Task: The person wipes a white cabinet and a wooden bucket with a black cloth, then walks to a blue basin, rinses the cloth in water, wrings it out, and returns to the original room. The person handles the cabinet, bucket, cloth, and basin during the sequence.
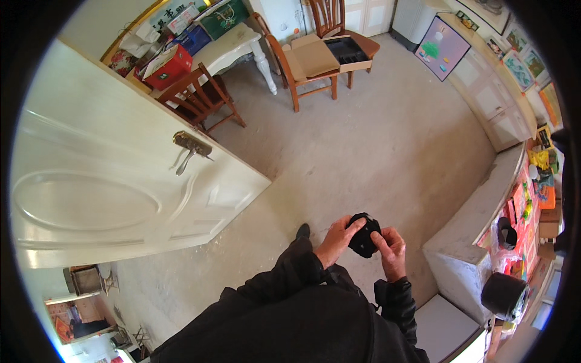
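Note:
A small black item (pixel 363 239) with a few pale specks is held in front of my body, above the floor. Its soft, uneven outline does not tell me its kind. My left hand (pixel 333 242) grips it from the left, thumb lying over its upper part. On the other side, my right hand (pixel 393 248) pinches its right edge between thumb and bent fingers. Both black sleeves reach up from below, and the fingertips behind the item are hidden.
A white door (pixel 121 175) with a metal handle (pixel 190 148) stands ajar at left. Wooden chairs (pixel 327 57) and a cluttered white table (pixel 239 45) are at the back. Rightward runs a low wall (pixel 460 236) beside a bed-like platform with a red cover and a dark round container (pixel 503 295).

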A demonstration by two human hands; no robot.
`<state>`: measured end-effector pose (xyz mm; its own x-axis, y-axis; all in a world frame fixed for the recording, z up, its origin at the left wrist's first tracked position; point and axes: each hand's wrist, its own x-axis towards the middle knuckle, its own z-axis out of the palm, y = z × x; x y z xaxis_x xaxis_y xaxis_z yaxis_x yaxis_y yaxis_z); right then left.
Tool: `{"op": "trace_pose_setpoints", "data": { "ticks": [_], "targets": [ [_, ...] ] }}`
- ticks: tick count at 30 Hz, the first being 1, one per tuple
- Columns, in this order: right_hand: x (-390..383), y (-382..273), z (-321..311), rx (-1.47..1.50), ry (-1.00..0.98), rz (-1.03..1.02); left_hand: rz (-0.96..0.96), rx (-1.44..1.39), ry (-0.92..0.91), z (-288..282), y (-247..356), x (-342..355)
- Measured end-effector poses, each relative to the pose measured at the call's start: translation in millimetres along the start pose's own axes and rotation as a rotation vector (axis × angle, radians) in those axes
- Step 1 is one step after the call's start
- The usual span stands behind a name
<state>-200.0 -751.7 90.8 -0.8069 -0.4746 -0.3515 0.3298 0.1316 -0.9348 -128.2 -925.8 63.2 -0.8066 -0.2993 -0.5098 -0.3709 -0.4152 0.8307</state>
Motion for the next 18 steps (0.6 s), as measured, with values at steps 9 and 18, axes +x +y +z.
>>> {"op": "trace_pose_setpoints", "data": {
  "ticks": [9, 18],
  "targets": [
    [9.2, 7.1, -0.6, -0.037, -0.038, -0.001, -0.040, -0.149, 0.013, 3.0, 2.2, 0.5],
    [37.7, -13.5, -3.9, -0.282, 0.213, -0.183, 0.162, 0.221, -0.051, 3.9, 31.6, 38.0]
  ]
}}
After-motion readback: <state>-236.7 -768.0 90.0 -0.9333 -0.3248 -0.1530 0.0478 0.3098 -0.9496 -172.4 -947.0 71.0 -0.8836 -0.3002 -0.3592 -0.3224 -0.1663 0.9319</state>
